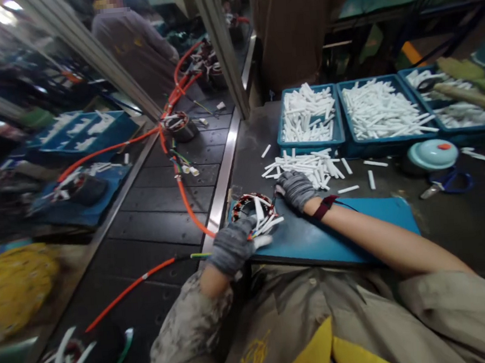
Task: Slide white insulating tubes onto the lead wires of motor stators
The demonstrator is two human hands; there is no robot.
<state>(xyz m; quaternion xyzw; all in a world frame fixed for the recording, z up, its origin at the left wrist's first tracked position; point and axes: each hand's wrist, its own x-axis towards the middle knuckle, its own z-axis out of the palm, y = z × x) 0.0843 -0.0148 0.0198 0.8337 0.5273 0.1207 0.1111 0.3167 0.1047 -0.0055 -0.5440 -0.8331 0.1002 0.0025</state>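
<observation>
A round motor stator (253,206) with copper windings and white sleeved wires sits at the left end of a blue mat (334,236). My left hand (233,245), in a grey glove, grips the stator's near side and its white leads. My right hand (295,188), also gloved, has its fingers closed at the stator's right edge; whether it holds a tool or a sleeve I cannot tell. A loose pile of white sleeves (304,166) lies just beyond my right hand.
Three blue trays (310,142) of white sleeves stand at the back right. A teal lid (432,154) and blue scissors (450,182) lie to the right. A black conveyor (156,210) with orange cables (182,192) and another stator (177,125) runs on the left. People stand behind.
</observation>
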